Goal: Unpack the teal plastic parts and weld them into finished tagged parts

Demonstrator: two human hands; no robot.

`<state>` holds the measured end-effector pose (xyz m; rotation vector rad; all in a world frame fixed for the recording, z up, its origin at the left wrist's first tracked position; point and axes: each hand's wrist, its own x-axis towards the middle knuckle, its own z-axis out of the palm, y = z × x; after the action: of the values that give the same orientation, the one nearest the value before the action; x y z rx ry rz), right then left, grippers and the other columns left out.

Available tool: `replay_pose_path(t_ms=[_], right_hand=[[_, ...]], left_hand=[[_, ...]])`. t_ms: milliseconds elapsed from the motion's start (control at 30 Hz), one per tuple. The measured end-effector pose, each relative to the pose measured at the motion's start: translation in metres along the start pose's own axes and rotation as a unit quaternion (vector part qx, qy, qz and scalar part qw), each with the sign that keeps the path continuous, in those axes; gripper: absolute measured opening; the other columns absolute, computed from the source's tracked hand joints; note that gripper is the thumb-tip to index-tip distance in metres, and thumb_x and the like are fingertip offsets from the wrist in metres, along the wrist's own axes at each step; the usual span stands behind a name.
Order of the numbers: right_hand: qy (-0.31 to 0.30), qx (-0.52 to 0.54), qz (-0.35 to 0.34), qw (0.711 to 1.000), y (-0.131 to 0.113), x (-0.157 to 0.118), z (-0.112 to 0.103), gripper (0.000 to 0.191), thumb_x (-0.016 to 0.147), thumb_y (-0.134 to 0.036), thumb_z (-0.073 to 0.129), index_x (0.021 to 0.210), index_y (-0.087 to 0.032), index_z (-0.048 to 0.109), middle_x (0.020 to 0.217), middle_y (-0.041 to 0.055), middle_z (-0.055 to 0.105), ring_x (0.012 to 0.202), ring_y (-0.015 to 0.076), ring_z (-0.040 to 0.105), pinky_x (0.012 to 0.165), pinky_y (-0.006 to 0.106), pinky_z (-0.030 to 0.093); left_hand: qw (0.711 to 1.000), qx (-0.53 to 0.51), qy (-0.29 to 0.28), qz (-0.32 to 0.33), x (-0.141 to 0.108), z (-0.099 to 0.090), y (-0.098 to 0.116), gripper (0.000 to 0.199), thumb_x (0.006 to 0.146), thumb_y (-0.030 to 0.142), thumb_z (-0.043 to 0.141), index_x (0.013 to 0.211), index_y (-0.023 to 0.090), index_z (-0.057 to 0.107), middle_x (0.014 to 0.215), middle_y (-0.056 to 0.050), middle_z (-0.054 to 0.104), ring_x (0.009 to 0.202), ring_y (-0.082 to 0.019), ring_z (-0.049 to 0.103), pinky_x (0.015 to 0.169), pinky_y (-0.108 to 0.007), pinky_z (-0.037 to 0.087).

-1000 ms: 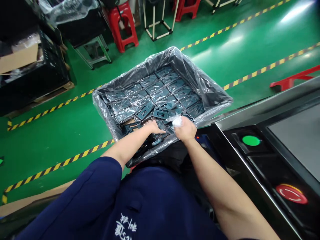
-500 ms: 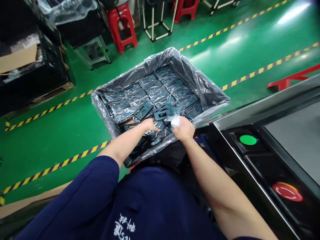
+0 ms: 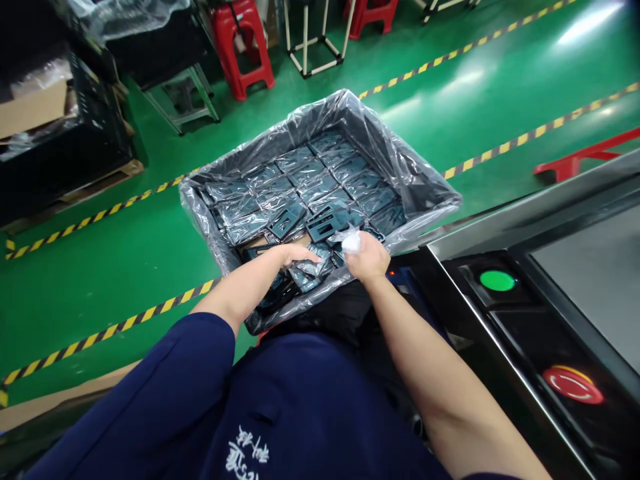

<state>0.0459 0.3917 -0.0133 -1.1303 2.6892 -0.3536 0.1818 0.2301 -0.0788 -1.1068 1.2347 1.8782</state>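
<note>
Green floor (image 3: pixel 125 280) marked with yellow-and-black tape. Console (image 3: pixel 520 333) at 3 o'clock carries a green button (image 3: pixel 497 281) and a red stop button (image 3: pixel 573 385); red stools (image 3: pixel 240 47) stand at 12 o'clock. Plastic-lined bin (image 3: pixel 400 175) sits centrally, holding rows of bagged dark frames (image 3: pixel 320 190). Left hand (image 3: pixel 295 257) lies spread on the frames at the bin's 6 o'clock side. Right hand (image 3: pixel 367 257), just beside it, is closed, pinching a wad of clear film (image 3: pixel 351 243). One loose frame (image 3: pixel 325 223) lies at the hands' 12 o'clock.
</note>
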Motion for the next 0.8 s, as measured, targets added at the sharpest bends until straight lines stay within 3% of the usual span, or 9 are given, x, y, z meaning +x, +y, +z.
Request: replay_pose_path(t_ms=[333,600,800], right_hand=[[0.010,0.001,-0.003,1.000,0.001,0.000,0.002,0.023,0.083,-0.035,0.053,0.097,-0.020,0.064,0.098,0.0096,0.069,0.091,0.0253,0.064,0.076,0.032,0.045],[0.010,-0.003,-0.002,1.000,0.002,0.001,0.003,0.024,0.083,-0.035,0.053,0.098,-0.020,0.064,0.099,0.0096,0.069,0.093,0.0251,0.064,0.077,0.031,0.044],[0.010,0.002,-0.009,1.000,0.002,0.000,0.002,0.023,0.084,-0.035,0.053,0.098,-0.020,0.064,0.100,0.0092,0.069,0.094,0.0246,0.063,0.078,0.030,0.044]], left_hand=[[0.999,0.030,-0.018,-0.039,-0.008,-0.004,0.009,0.023,0.070,0.029,0.077,0.085,0.013,0.069,0.074,-0.007,0.074,0.065,-0.021,0.070,0.070,-0.035,0.059],[0.998,-0.057,-0.018,-0.005,-0.015,-0.001,0.000,0.021,0.067,0.019,0.077,0.085,0.015,0.068,0.073,-0.003,0.075,0.067,-0.019,0.071,0.070,-0.032,0.060],[0.996,-0.085,-0.004,-0.027,-0.033,-0.009,0.000,0.012,0.077,0.025,0.068,0.077,0.013,0.068,0.069,-0.006,0.073,0.062,-0.019,0.070,0.069,-0.034,0.061]])
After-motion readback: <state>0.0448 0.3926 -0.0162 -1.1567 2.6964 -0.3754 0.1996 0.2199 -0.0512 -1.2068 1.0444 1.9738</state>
